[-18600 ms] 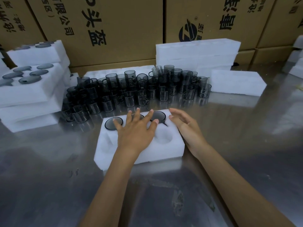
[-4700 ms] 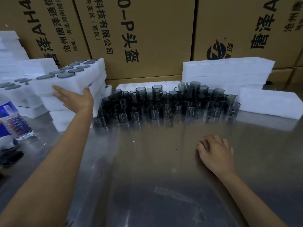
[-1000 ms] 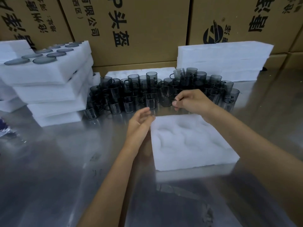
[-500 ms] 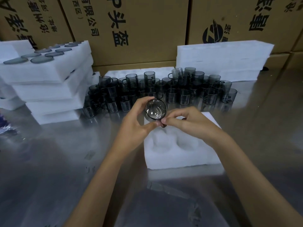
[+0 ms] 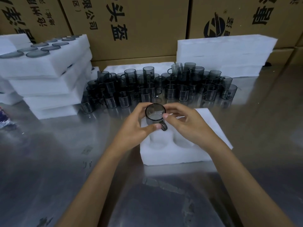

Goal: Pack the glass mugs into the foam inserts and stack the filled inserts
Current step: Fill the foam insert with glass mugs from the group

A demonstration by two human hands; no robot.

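A smoky glass mug (image 5: 155,114) is held between both hands just over the far left corner of a white foam insert (image 5: 183,153), its mouth towards me and its handle at the lower right. My left hand (image 5: 136,126) grips its left side, thumb under the base. My right hand (image 5: 185,123) pinches its right rim and handle. The insert's round pockets that show hold no mugs. A crowd of several loose glass mugs (image 5: 160,87) stands behind on the steel table (image 5: 65,161).
A stack of filled inserts (image 5: 44,74) rises at the left. A pile of empty foam inserts (image 5: 224,54) sits at the back right, with another flat one (image 5: 114,68) behind the mugs. Cardboard boxes (image 5: 139,27) wall the far edge. A crumpled wrapper (image 5: 5,123) lies far left.
One second ago my right hand reached into the loose mugs and my left was empty. Both hands then took one mug and have since lowered it towards the insert's far left corner.
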